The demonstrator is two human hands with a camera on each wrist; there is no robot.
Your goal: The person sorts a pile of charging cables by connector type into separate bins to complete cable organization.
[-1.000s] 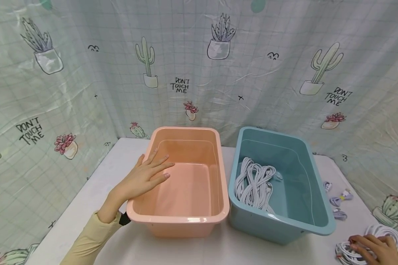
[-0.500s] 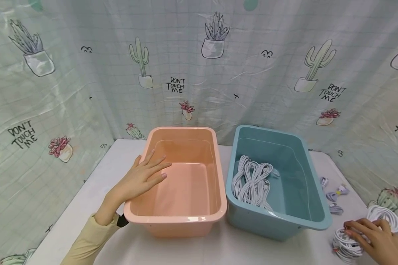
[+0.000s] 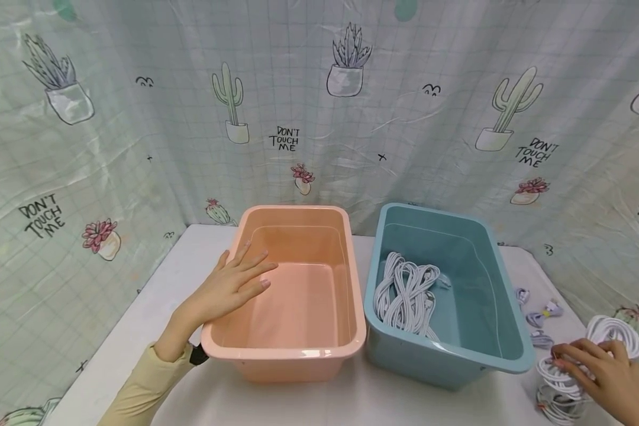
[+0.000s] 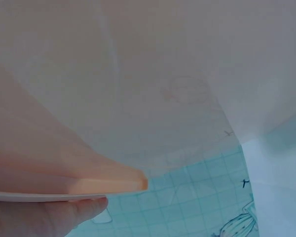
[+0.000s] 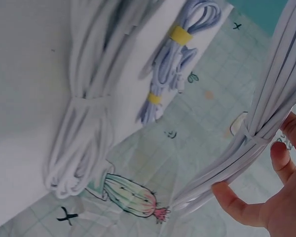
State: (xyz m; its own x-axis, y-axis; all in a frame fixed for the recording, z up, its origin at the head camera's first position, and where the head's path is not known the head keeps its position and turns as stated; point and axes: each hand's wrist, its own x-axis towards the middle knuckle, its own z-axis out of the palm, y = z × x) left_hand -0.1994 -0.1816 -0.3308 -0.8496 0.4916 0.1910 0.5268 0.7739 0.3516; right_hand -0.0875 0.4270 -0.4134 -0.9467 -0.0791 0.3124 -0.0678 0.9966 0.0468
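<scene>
My left hand [image 3: 226, 289] rests over the left rim of the pink plastic basin [image 3: 354, 284], its fingers spread and straight. In the left wrist view, one finger [image 4: 44, 217] lies along the basin's edge. At the right, my right hand [image 3: 607, 373] pinches a tied bundle of white cable [image 5: 256, 133] between thumb and fingers, raised off the table. Beneath it lies another white cable coil [image 3: 556, 408]. Just behind the hand sits one more white cable bundle [image 3: 615, 334].
The blue-grey basin [image 3: 452, 378] stands right of the pink one, with several white cable bundles [image 3: 407, 296] in its left side. Small lilac cables [image 5: 163, 74] with yellow ties lie on the white table right of it. A patterned curtain [image 3: 298, 89] surrounds the table.
My right hand has drawn a white cable bundle up from the coil beneath it. The left hand stays on the pink basin. The head view has shifted slightly.
</scene>
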